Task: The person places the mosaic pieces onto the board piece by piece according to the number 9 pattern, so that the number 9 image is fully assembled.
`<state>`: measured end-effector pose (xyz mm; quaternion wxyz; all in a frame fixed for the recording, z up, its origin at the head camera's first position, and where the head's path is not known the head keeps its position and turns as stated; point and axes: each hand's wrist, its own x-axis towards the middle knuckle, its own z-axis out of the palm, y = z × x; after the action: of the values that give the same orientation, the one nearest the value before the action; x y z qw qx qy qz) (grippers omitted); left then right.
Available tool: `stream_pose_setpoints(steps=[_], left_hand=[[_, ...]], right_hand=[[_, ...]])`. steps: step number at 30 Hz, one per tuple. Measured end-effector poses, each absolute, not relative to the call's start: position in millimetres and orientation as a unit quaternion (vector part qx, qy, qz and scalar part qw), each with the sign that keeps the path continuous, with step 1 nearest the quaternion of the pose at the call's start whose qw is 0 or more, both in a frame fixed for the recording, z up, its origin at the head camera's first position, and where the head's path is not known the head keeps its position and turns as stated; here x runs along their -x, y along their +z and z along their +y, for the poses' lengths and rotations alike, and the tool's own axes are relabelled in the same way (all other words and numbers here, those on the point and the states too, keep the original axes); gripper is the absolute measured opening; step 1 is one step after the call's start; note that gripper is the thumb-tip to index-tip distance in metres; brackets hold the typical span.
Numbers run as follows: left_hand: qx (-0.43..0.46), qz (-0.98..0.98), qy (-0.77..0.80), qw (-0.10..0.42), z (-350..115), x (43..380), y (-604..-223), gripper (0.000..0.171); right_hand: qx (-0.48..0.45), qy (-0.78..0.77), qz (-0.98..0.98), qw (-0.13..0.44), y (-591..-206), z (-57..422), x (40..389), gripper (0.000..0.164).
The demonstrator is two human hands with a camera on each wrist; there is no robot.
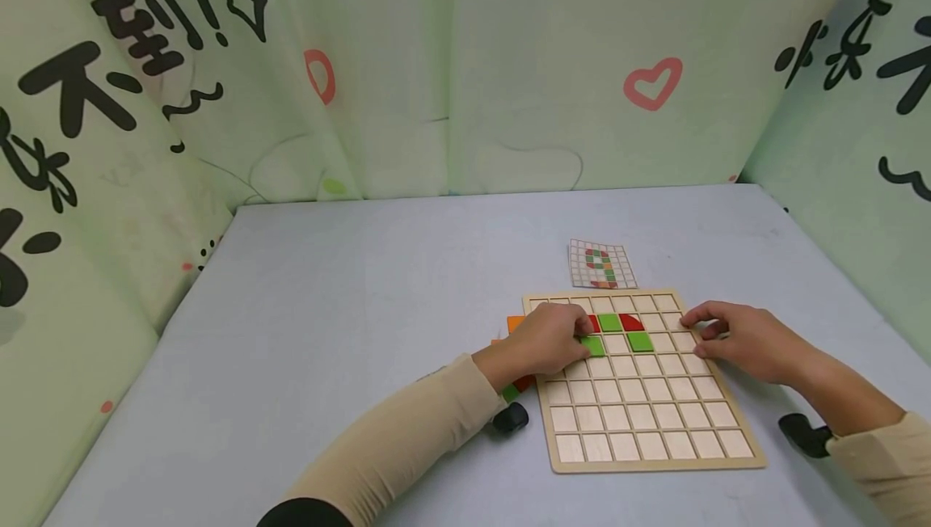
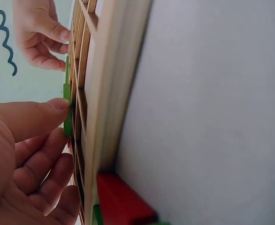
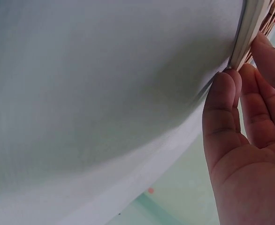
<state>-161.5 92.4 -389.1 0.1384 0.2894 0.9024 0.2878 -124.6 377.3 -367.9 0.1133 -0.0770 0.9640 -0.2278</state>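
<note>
A wooden grid board (image 1: 655,466) lies flat on the table. My left hand (image 1: 549,339) is over its upper left part, with thumb and index finger pinching a green square tile (image 1: 593,347); the left wrist view shows this tile (image 2: 67,123) at the grid's surface. A green tile (image 1: 609,322), a red rounded tile (image 1: 631,322) and another green tile (image 1: 640,341) sit in nearby cells. Part of a red tile (image 1: 594,323) shows beside my left fingers. My right hand (image 1: 752,341) grips the board's right edge, thumb (image 3: 269,58) over the frame, fingers along its side.
Behind the board lies a pattern card (image 1: 602,264) printed with a coloured grid figure. Orange pieces (image 1: 515,323) and a red piece (image 2: 123,201) lie left of the board, partly hidden by my left arm. Patterned curtains (image 1: 538,66) hang around the table (image 1: 349,293).
</note>
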Motion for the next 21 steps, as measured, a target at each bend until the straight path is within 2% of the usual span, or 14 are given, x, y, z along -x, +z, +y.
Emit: stream_pose_setpoints(steps=[21], left_hand=[[-0.281,0.912,0.268,0.131,97.3,158.9,-384.7,0.018]], right_hand=[[0.079,-0.229,0.963,0.116,-367.9,377.9,125.2,0.033]])
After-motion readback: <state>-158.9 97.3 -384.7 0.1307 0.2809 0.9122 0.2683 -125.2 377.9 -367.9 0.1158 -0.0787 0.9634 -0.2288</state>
